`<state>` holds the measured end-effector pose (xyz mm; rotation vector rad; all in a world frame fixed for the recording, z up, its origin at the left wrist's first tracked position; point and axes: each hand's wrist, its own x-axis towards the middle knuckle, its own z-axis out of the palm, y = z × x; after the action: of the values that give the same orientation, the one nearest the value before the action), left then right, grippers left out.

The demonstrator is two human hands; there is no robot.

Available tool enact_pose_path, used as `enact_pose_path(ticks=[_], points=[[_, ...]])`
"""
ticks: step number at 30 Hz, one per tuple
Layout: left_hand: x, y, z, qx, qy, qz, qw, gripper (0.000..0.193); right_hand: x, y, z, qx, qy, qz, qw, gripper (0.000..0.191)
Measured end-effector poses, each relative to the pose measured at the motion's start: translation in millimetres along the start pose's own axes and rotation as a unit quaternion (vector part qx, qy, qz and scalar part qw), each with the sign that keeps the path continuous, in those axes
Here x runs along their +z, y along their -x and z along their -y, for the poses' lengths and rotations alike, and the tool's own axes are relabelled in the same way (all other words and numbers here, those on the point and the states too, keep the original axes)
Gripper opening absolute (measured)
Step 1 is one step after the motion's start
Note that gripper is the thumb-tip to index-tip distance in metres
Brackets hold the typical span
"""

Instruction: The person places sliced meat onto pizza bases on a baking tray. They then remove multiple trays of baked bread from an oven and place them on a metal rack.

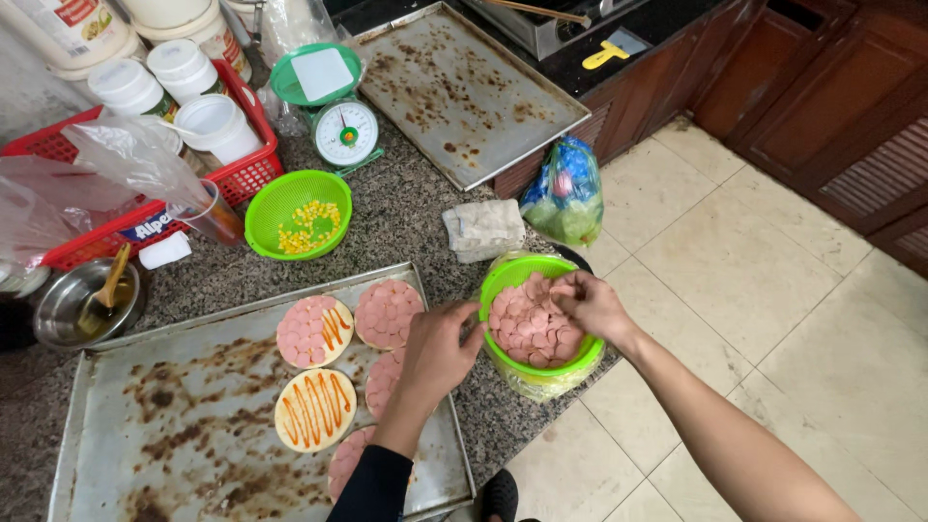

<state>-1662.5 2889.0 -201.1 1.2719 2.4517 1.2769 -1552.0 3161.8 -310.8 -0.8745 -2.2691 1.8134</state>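
Head view, read from left to right. At far left on the granite surface stand a steel bowl holding a wooden spoon, and a red basket of white-lidded jars. Nearer the viewer lies a stained baking tray carrying round flat bases: one striped with orange sauce, one covered in pink sausage slices with a little sauce, and one fully covered in slices; two more are partly hidden under the left arm. Behind the tray sit a green strainer of corn kernels and a green kitchen scale, with a second stained tray farther back. The left hand hovers over the tray's right edge, fingers curled and reaching toward the bowl; whether it grips anything cannot be told. Just beside it, at the surface's edge, stands the green bowl of sausage slices. The right hand rests in this bowl, fingertips pinched on slices. Behind the bowl lie a folded grey cloth and a knotted plastic bag.
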Motion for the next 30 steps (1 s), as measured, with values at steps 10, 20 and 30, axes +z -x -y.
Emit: enact_pose_path(ticks=[10, 20, 30], points=[[5.7, 7.1, 10.6, 0.026, -0.028, 0.011, 0.999, 0.025, -4.0, 10.8, -8.6, 0.110, -0.154, -0.018, 0.982, 0.021], [-29.5, 1.6, 16.8, 0.075, 0.025, 0.000, 0.997, 0.020, 38.9, 52.9, 94.6, 0.210, -0.305, 0.006, 0.929, 0.030], [-74.8, 12.4, 36.7, 0.077, -0.006, -0.007, 0.997, 0.022, 143.5, 63.6, 136.5, 0.126, -0.332, 0.132, 0.926, 0.034]])
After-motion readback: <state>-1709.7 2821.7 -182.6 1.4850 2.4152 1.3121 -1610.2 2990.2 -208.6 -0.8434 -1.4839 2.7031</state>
